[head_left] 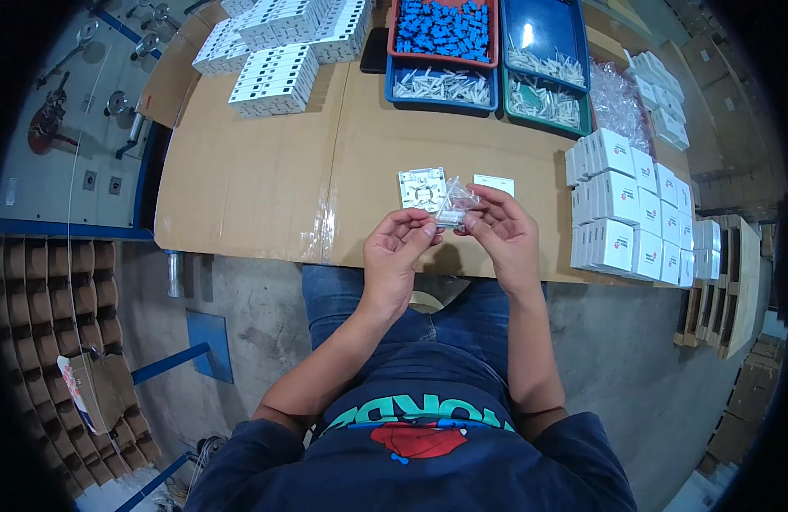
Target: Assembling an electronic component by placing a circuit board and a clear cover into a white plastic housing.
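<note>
Close in front of me, my left hand [394, 258] and my right hand [506, 241] both pinch a small clear plastic bag [456, 203] between thumb and fingers. White slender pieces show through its film; their exact kind is hard to make out. Just beyond the bag lies a square white plastic base [418, 184] with a round middle opening, partly covered by the bag. To its right, past my right fingertips, a flat white piece [496, 182] rests on the cardboard-covered table [249, 183].
Blue parts fill a red tray [494, 34]. Blue [443, 107] and green [573, 130] trays hold white slender pieces. Stacked white bases [276, 81] stand far left. Rows of white boxes [617, 196] line the right side, beside a heap of clear bags [617, 98].
</note>
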Tool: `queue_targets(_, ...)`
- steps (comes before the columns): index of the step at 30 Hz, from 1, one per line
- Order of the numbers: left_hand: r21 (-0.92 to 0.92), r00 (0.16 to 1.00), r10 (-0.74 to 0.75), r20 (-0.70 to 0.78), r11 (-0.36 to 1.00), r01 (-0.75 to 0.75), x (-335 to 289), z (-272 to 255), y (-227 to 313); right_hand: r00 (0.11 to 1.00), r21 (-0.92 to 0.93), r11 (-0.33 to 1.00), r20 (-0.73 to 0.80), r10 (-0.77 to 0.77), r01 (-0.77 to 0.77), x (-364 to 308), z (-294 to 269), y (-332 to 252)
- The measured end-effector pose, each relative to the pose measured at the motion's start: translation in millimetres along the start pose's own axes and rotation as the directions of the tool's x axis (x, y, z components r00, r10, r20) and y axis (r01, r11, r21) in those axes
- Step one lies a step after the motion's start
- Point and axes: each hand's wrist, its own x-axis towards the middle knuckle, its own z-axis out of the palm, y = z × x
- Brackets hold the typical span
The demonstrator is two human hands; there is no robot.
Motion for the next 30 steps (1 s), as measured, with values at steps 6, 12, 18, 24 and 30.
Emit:
queue_targets(6, 0.048, 1.0, 0.025, 0.01, 0.999, -0.026, 0, -5, -5, 0.999, -0.004, 0.999, 0.003, -0.047, 0.047, 1, -2, 3)
queue_targets(12, 0.138, 0.991, 0.129, 0.045, 0.981, -0.134, 1, -6, -5, 1.0, -0.017, 1.0, 0.021, -0.024, 0.024, -1, -2, 5)
queue_targets(18, 0.125, 1.0, 0.005, 0.017, 0.992, -0.007, 1, 6, 5, 1.0, -0.001, 1.0, 0.028, -0.004, 0.004, 0, -4, 8)
queue_targets(24, 0.225, 1.0, -0.009, 0.028, 0.974, 0.002, 1, -2, 0, 0.999, -0.038, 0.999, 0.019, -0.035, 0.035, 0, -4, 10)
queue_targets(30, 0.235, 1.0, 0.017, 0.016, 0.972, -0.02, 2, 0, 0, 0.998, -0.006, 1.0, 0.063, -0.002, 0.002, -1, -5, 9)
